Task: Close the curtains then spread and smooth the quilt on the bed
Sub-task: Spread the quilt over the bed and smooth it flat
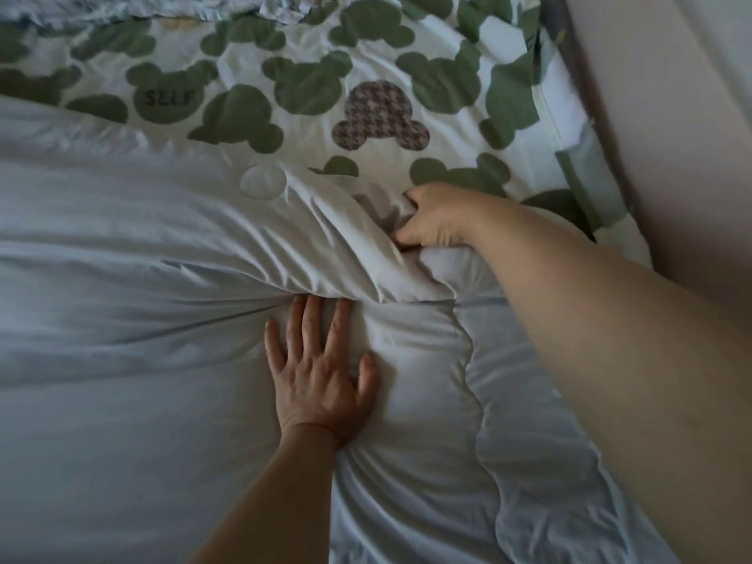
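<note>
White quilt (122, 278) covers the near bed, folded edge toward twelve o'clock. Left hand (321, 376) flat, fingers spread, pressing it. Right hand (435, 217), at one o'clock, fist gripping the fold. Green-patterned sheet (309, 83) beyond.

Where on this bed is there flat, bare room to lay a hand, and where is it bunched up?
Flat room: the quilt left of the left hand, and the patterned sheet beyond the quilt's edge. Bunched: the fold between both hands, where the right hand grips, and the wavy seam nearer the camera.
</note>
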{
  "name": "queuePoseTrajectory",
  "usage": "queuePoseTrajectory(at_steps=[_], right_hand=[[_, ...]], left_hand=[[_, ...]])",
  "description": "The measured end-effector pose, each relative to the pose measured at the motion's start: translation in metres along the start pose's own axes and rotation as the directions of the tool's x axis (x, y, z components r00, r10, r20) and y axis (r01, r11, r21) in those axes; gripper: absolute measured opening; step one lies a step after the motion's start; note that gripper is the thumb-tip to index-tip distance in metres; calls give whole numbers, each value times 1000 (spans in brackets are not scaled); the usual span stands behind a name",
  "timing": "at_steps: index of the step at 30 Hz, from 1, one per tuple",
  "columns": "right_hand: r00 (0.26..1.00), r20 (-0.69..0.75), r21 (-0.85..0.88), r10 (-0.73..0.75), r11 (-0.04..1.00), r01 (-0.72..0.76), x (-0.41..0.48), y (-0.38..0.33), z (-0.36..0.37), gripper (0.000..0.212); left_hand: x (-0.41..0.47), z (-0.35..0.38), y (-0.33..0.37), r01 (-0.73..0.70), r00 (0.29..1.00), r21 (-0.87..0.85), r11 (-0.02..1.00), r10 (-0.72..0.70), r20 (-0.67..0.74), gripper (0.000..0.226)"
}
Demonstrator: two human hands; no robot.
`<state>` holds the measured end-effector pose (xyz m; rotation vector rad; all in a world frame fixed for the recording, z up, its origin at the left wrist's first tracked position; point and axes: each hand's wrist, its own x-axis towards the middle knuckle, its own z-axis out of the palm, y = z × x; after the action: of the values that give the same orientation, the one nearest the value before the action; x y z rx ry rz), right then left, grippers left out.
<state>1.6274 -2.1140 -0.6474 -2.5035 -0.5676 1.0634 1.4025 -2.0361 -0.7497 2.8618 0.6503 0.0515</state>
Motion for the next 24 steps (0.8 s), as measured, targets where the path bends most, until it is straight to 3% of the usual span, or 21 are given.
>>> queuePoseTrajectory(at_steps=[2,4,6,8,10,13,14,17,20,22,24], right_hand=[[998,-20,-5,-54,999,54,-1,-1,11,51],[961,-224,-59,-164,986,154,-2,1,15,23],[831,-507,-134,-230,973,188,-5,6,2,20],[671,-709,-185,-218,975,122,-5,15,-27,25],[581,-804,-159,-128,987,-2,0,34,-60,32],[462,-868,61,182,962,-264,9,77,-104,38],[441,-866,116,236,952,-283,11,85,-108,40],[486,-858,66,167,974,-217,23,67,-75,49],[505,-861,-140,-61,983,-119,18,28,-6,70],[660,-697,-323,-281,944,61,12,15,39,73],[797,-416,-528,-437,830,180,10,22,66,72]], left_hand=[[0,0,0,2,1000,-3,1000,-2,6,76],[0,0,0,3,1000,-8,1000,-3,4,79],[0,-2,1,-13,1000,-11,1000,13,5,82],[0,-4,1,-30,1000,-15,999,30,3,82],[1,-5,1,-36,999,-18,999,36,13,82],[2,-7,0,-23,999,-33,999,24,36,83],[2,-6,0,-22,999,-33,999,23,44,83],[2,-8,1,-20,998,-44,999,22,55,83],[2,-9,1,-24,998,-41,999,27,60,83],[3,-9,1,-24,998,-46,999,26,50,83],[2,-9,1,-25,998,-42,999,27,55,82]])
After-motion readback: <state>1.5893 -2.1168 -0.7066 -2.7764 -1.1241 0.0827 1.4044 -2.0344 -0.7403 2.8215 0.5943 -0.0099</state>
